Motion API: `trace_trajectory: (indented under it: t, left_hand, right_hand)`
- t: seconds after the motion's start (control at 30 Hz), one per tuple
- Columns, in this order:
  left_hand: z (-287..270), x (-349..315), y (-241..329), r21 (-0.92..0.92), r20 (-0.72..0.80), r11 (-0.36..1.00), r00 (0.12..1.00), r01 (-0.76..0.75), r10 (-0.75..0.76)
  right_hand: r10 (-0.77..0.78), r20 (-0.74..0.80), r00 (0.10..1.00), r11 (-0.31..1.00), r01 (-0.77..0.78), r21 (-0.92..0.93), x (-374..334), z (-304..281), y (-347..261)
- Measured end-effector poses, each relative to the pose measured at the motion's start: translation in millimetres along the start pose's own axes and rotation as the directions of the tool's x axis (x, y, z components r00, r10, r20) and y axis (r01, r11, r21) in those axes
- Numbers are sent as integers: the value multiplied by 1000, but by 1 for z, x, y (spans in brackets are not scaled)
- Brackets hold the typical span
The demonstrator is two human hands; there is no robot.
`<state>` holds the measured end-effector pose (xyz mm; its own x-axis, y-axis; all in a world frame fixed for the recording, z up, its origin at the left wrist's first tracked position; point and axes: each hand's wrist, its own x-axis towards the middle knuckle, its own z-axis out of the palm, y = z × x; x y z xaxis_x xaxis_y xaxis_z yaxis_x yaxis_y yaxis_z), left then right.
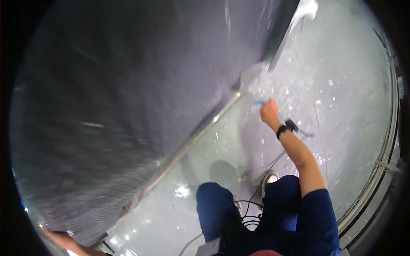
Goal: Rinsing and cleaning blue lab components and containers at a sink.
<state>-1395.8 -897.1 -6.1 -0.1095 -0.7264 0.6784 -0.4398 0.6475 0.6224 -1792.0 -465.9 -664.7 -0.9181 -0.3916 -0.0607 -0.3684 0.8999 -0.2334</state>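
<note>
My right hand [269, 112] is closed round a small blue thing [258, 103], its tip poking out to the left; blur hides its kind. That hand hangs over the grey floor, just right of the corner of a large dark grey surface [128, 98] with a pale metal rail [192, 141] along its near edge. A black band with a small black device [291, 125] sits on the right wrist. At the far lower left, my left hand [47, 230] reaches past the dark surface's near end. Blur and the picture's rim hide its fingers.
Glossy grey floor [341, 128] with pale specks spreads to the right. Black cables [252, 213] lie coiled round my shoes. A thin pale line or cord [321, 136] runs along the floor. A metal rail [380, 166] curves along the right side. An upright panel edge [282, 45] stands at the top.
</note>
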Motion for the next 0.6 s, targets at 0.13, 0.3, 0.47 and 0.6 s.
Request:
trace_trajectory:
  t: [0.13,0.3,0.47,0.6]
  left_hand:
    - [20,-18,20,283,410,901,891,-329,197]
    - [0,-11,59,486,486,735,845,-473,222]
    - [-18,-1,80,585,593,680,805,-442,13]
    - [-26,15,70,513,669,786,735,-346,-113]
  right_hand:
    - [612,-141,778,788,-585,192,-41,-130,39]
    - [502,-245,830,776,-306,552,0,-358,34]
    - [508,-480,715,778,-141,613,17,-637,-59]
    - [414,-538,734,754,53,654,-82,-750,-81]
